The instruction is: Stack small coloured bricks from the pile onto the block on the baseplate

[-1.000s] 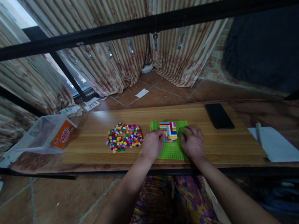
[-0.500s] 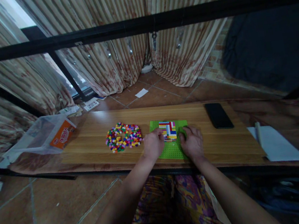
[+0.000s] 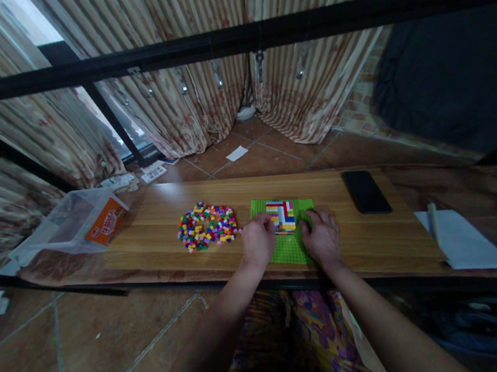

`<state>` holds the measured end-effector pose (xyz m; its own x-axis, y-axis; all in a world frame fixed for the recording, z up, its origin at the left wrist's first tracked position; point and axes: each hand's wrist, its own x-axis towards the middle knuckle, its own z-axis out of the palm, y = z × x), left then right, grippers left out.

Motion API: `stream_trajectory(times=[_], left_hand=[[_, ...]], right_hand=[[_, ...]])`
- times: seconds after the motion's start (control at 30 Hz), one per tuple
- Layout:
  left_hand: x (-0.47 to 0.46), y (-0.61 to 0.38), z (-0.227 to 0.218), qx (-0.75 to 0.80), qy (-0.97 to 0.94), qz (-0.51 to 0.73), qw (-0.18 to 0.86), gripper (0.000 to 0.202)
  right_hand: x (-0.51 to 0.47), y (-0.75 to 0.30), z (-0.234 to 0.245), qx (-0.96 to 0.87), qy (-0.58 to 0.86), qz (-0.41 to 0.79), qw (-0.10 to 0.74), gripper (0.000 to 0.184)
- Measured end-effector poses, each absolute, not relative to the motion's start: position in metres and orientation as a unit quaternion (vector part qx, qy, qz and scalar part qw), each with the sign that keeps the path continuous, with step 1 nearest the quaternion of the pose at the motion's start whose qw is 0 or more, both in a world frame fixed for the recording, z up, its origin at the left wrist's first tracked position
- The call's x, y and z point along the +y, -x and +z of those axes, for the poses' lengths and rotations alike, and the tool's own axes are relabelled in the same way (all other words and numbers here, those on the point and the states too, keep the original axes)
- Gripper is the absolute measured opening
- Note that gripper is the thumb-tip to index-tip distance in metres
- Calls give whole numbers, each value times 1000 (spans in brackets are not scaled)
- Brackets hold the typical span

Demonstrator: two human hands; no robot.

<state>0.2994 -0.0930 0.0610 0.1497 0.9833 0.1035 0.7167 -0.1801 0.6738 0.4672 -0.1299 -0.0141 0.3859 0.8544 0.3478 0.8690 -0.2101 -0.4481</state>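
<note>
"What's going on in the head view?"

"The left hand (image 3: 258, 242) seems to be building at the left edge of the brick patch (image 3: 284, 215), on the green board (image 3: 290, 251). I think the next bit needs a still board."

"How are the hands?"

"Left fingertips pinched, can't tell on what. The right hand (image 3: 323, 238) lies open on the board's right side."

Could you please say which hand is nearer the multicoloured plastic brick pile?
Left: the left hand is just right of the pile; the right hand is farther right.
</note>
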Motion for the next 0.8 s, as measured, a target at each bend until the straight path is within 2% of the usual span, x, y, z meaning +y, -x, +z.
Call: stream_trajectory(times=[0.8], left_hand=[[-91,-292,48,548,-640,396,365,13]], right_hand=[[-131,-467,-14,-558,779,-19,286,41]])
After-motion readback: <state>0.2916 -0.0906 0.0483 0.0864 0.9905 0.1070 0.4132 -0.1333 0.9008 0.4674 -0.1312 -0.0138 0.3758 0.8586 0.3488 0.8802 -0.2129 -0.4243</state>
